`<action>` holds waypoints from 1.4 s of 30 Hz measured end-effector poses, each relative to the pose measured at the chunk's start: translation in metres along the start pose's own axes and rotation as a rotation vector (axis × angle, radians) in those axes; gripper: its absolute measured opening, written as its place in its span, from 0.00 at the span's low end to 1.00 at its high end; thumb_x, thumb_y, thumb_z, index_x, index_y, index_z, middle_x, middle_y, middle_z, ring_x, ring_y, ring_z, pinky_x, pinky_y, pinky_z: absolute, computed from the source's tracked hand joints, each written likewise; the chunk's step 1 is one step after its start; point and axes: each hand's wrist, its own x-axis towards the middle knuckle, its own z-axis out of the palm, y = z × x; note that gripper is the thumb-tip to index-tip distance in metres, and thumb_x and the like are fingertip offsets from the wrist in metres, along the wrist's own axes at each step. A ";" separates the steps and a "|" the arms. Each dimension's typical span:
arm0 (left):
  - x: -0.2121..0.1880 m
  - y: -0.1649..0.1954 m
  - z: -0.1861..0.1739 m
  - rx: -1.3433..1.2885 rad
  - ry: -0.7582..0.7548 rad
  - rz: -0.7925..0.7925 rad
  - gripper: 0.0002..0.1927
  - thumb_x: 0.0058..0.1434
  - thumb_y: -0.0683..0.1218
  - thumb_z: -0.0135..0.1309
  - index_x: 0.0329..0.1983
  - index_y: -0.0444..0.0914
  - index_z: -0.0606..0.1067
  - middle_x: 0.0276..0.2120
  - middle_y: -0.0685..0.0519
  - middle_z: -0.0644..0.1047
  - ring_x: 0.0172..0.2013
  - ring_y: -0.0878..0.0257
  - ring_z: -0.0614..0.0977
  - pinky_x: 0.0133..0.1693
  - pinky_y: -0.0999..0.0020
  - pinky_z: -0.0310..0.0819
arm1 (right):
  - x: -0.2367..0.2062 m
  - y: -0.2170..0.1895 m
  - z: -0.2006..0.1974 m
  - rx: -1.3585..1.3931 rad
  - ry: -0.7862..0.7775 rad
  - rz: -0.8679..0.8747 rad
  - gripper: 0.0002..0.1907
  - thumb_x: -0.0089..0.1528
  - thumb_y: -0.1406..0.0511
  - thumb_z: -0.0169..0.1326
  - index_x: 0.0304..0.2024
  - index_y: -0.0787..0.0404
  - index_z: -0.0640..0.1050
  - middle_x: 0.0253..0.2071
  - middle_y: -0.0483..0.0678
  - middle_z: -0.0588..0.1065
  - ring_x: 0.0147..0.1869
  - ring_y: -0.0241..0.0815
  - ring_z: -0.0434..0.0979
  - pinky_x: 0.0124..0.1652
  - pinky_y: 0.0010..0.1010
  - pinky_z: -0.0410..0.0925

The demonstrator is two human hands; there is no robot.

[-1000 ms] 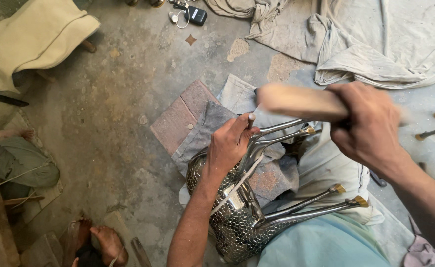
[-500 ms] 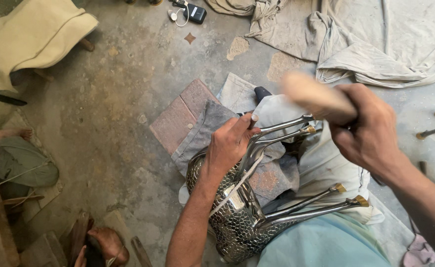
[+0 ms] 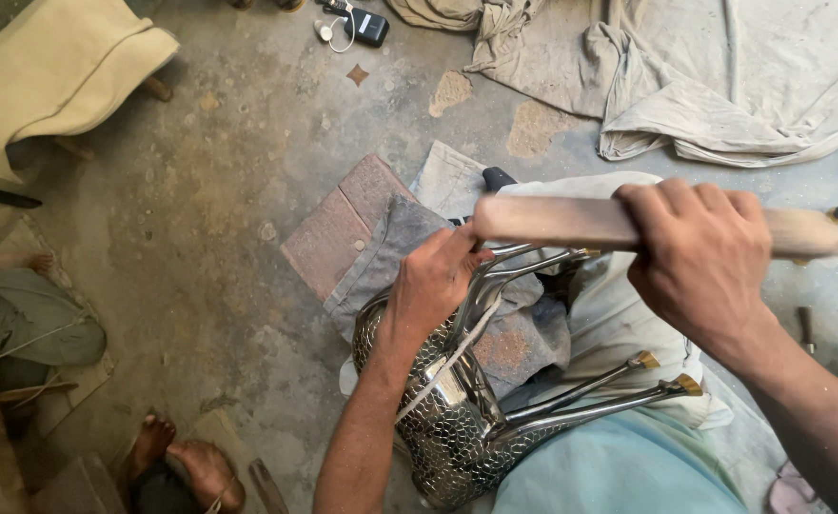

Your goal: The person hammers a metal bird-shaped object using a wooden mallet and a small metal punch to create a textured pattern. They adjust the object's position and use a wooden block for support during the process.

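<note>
A shiny metal stool with a hammered, scale-patterned seat lies on its side in my lap, its thin legs pointing right with brass-coloured tips. My left hand grips the curved metal rods where they bend near the top of the stool. My right hand is shut around a thick wooden stick, held level just above the rods. Grey cloths lie under the stool.
Reddish paving bricks sit on the dirt floor to the left of the stool. Pale sheets cover the floor at top right. Another person's bare feet are at bottom left. A small dark device lies at top.
My right hand has swung the wooden stick from a tilted, raised position down to level, close over the metal rods. My left hand keeps its grip on the stool.
</note>
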 end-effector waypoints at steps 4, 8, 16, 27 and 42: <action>0.001 0.003 0.000 -0.058 0.031 0.023 0.18 0.66 0.44 0.60 0.58 0.39 0.74 0.34 0.50 0.81 0.35 0.59 0.86 0.33 0.64 0.82 | -0.006 0.004 -0.004 0.180 -0.017 0.008 0.30 0.45 0.71 0.58 0.53 0.60 0.77 0.41 0.52 0.75 0.44 0.53 0.74 0.46 0.45 0.62; 0.009 0.009 -0.003 0.043 -0.067 0.046 0.16 0.65 0.45 0.59 0.55 0.40 0.74 0.34 0.48 0.81 0.33 0.58 0.86 0.33 0.63 0.81 | -0.019 0.009 0.008 0.173 0.027 0.059 0.29 0.46 0.72 0.57 0.52 0.62 0.76 0.41 0.53 0.75 0.45 0.54 0.74 0.46 0.43 0.63; 0.022 0.026 -0.014 0.058 -0.149 0.015 0.18 0.62 0.45 0.59 0.55 0.37 0.76 0.32 0.43 0.81 0.33 0.50 0.85 0.32 0.56 0.78 | -0.048 0.028 0.039 0.050 -0.172 0.209 0.26 0.49 0.71 0.59 0.51 0.57 0.77 0.41 0.52 0.78 0.46 0.57 0.78 0.44 0.49 0.66; 0.011 0.019 -0.017 0.035 -0.072 0.067 0.16 0.63 0.45 0.61 0.53 0.38 0.74 0.35 0.44 0.81 0.36 0.48 0.84 0.36 0.55 0.77 | -0.046 0.027 0.036 0.554 -0.011 0.418 0.23 0.56 0.69 0.58 0.55 0.60 0.74 0.43 0.52 0.78 0.45 0.56 0.79 0.44 0.47 0.70; 0.013 0.020 -0.014 0.046 -0.133 -0.032 0.16 0.65 0.44 0.58 0.55 0.42 0.73 0.32 0.48 0.80 0.32 0.55 0.86 0.31 0.59 0.79 | -0.014 -0.001 0.018 0.352 -0.013 0.298 0.25 0.51 0.71 0.60 0.52 0.58 0.76 0.41 0.51 0.76 0.46 0.53 0.76 0.49 0.46 0.67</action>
